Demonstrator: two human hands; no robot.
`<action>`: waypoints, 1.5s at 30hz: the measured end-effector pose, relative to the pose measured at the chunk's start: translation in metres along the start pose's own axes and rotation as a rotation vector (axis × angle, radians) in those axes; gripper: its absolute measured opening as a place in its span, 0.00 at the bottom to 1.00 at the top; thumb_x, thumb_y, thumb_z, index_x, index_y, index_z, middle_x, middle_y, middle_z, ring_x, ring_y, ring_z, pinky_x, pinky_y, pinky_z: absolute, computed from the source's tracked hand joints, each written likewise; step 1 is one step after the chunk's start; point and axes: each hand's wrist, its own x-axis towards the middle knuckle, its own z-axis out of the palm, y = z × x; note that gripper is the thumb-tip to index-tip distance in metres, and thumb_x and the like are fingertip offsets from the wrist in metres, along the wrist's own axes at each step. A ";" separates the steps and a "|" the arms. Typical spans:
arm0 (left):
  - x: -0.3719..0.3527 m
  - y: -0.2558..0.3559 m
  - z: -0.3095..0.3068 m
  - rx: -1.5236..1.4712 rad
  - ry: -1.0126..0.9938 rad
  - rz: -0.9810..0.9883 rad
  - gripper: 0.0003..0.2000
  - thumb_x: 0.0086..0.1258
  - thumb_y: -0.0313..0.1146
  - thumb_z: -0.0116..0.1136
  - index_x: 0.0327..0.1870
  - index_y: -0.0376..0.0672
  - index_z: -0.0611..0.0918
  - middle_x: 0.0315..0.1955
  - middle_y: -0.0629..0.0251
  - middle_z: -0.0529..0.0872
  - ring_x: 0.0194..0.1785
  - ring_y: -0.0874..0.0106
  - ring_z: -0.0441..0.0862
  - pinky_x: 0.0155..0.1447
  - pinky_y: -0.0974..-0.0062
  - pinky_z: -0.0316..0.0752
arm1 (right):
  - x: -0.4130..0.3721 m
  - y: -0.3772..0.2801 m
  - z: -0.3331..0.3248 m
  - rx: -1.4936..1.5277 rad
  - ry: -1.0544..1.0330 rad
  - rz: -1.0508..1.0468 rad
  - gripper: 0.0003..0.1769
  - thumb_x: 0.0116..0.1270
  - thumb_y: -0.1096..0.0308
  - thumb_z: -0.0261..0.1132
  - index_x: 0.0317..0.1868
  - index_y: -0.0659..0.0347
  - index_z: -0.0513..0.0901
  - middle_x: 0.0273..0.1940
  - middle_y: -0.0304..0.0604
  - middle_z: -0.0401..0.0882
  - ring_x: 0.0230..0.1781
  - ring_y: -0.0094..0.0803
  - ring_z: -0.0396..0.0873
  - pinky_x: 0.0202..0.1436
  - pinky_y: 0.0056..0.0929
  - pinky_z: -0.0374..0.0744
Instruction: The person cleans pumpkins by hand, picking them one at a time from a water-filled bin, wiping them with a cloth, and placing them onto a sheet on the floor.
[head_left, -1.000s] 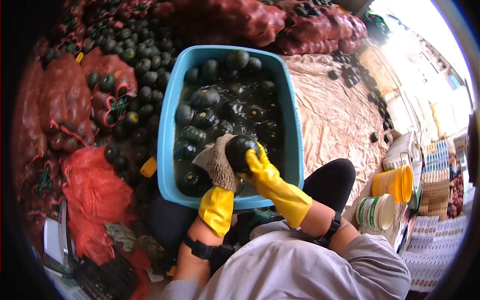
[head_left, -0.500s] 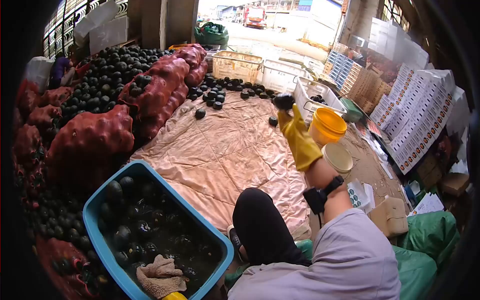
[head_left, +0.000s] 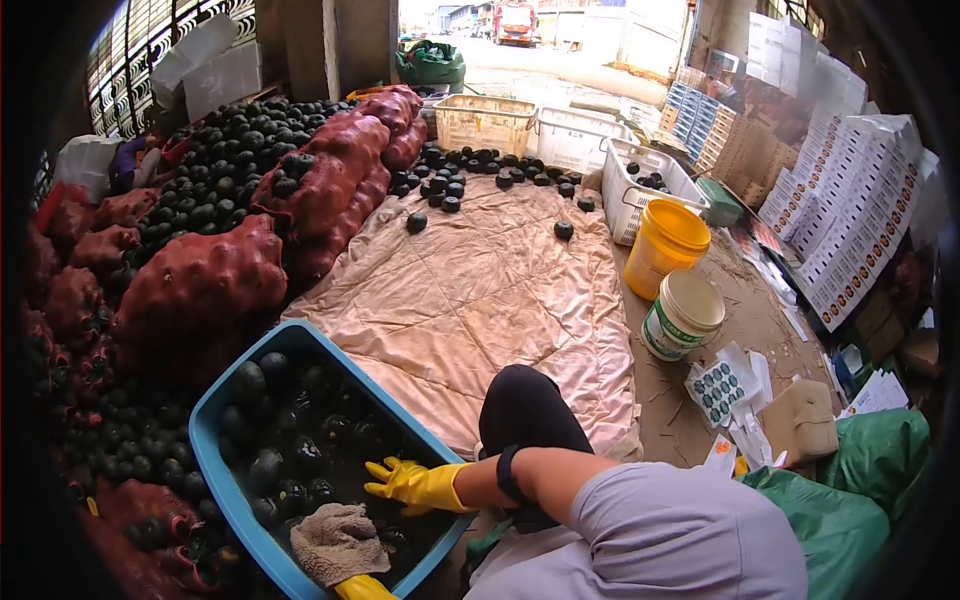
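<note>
A blue tub [head_left: 205,440] of dark water stands at my lower left, with several dark green squashes [head_left: 266,470] lying in it. My right hand [head_left: 415,485], in a yellow rubber glove, reaches over the tub's right rim with its fingers spread close above the water, holding nothing. At the tub's near end, my left hand [head_left: 362,588], also yellow-gloved, holds a beige cloth [head_left: 340,543] that hides its fingers.
A pinkish quilt [head_left: 470,290] covers the floor ahead, with dark squashes [head_left: 450,190] along its far end. White crates [head_left: 640,205], a yellow bucket [head_left: 668,245] and a white bucket [head_left: 683,318] stand right. Red net sacks [head_left: 205,285] are piled left.
My right hand has let go of a dark squash at the quilt's far right and come back over the tub, its fingers now spread. My left hand stays at the tub with the cloth.
</note>
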 end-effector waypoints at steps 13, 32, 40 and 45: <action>-0.044 0.041 0.072 2.236 0.084 0.427 0.14 0.68 0.51 0.59 0.45 0.57 0.89 0.44 0.69 0.92 0.48 0.65 0.89 0.56 0.67 0.80 | 0.037 0.019 0.029 1.376 -0.265 0.290 0.50 0.66 0.40 0.78 0.83 0.48 0.69 0.73 0.45 0.78 0.74 0.38 0.76 0.73 0.42 0.77; -0.011 -0.034 0.054 -0.522 -0.315 0.023 0.23 0.79 0.48 0.59 0.67 0.43 0.78 0.63 0.58 0.84 0.68 0.65 0.81 0.75 0.60 0.74 | 0.051 -0.058 -0.006 0.544 0.782 0.342 0.40 0.65 0.52 0.81 0.73 0.57 0.77 0.73 0.56 0.75 0.76 0.54 0.73 0.81 0.47 0.70; -0.015 -0.021 0.036 1.027 0.242 0.877 0.19 0.70 0.42 0.68 0.58 0.46 0.82 0.50 0.58 0.87 0.57 0.60 0.86 0.65 0.62 0.81 | 0.029 -0.075 -0.035 0.667 0.538 -0.037 0.27 0.74 0.59 0.72 0.69 0.62 0.82 0.62 0.59 0.85 0.66 0.56 0.81 0.72 0.47 0.77; -0.012 -0.030 0.010 0.434 -0.031 0.530 0.20 0.75 0.51 0.59 0.57 0.45 0.83 0.49 0.56 0.87 0.55 0.57 0.87 0.64 0.60 0.82 | 0.003 -0.105 -0.055 1.304 0.289 0.106 0.25 0.74 0.65 0.73 0.69 0.57 0.83 0.64 0.48 0.83 0.63 0.39 0.82 0.69 0.40 0.80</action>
